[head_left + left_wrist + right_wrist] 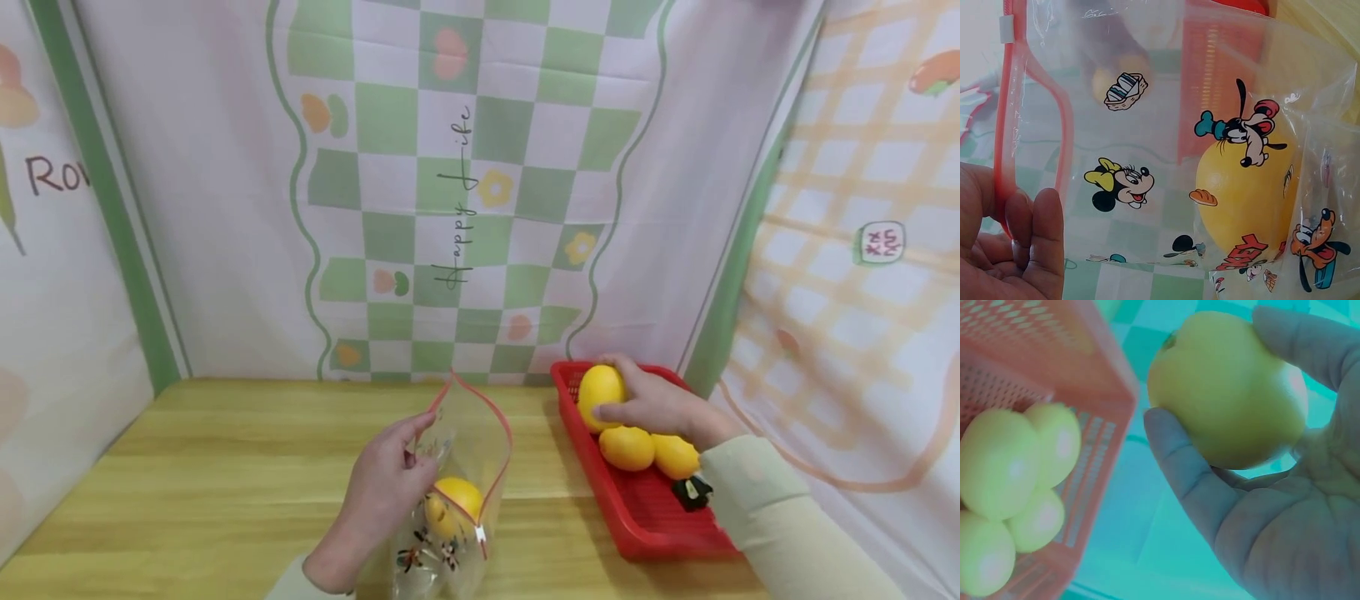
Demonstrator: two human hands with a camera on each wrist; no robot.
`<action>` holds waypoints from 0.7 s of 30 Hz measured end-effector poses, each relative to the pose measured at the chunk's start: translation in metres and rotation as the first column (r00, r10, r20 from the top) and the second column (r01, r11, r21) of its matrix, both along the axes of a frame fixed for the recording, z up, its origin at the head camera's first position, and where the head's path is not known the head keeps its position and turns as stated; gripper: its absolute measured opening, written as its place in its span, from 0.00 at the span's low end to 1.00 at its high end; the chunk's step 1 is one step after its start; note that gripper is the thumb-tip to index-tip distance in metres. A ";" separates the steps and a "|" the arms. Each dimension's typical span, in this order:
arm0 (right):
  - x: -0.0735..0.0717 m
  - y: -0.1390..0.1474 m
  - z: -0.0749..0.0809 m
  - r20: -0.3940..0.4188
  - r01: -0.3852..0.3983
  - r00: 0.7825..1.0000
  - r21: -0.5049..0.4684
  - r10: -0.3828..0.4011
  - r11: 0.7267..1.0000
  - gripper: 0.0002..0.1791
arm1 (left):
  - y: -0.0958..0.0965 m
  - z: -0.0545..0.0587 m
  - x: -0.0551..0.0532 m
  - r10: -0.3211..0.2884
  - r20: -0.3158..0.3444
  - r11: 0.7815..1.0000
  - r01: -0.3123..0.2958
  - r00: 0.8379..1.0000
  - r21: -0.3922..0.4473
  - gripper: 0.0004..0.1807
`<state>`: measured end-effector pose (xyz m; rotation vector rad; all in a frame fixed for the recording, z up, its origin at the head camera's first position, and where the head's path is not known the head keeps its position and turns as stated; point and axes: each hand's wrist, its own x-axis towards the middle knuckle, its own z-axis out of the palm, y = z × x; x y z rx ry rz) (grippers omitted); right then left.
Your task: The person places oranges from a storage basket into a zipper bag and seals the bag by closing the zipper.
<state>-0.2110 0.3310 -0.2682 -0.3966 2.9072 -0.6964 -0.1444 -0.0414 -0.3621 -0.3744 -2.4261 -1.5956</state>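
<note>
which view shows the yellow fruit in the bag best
The left wrist view: the yellow fruit looms large through the clear bag. The head view shows it smaller; the right wrist view doesn't show it.

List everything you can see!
table: one, yellow wood, underneath
basket: one, red, table's right
bag: one, clear, red-edged, left of basket
bagged fruit: one, yellow, inside bag
basket fruit: four (right wrist view), yellow, inside basket
held fruit: one, yellow, in right grip
cloth walls: three, patterned white, behind and beside
unidentified object: one, black, at right wrist
sleeves: two, pale, on arms
left grip: one, on bag's edge
right grip: one, around held fruit
</note>
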 end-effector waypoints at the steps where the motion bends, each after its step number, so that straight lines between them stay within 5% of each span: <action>1: 0.001 -0.003 0.002 -0.012 0.001 1.000 -0.003 -0.001 1.000 0.46 | 0.000 0.000 0.000 0.003 0.002 1.000 -0.003 1.000 0.001 0.33; 21: 0.023 -0.049 0.020 -0.126 -0.044 0.992 -0.175 0.021 0.984 0.45 | 0.002 0.000 -0.001 -0.004 -0.037 1.000 0.005 0.999 0.007 0.32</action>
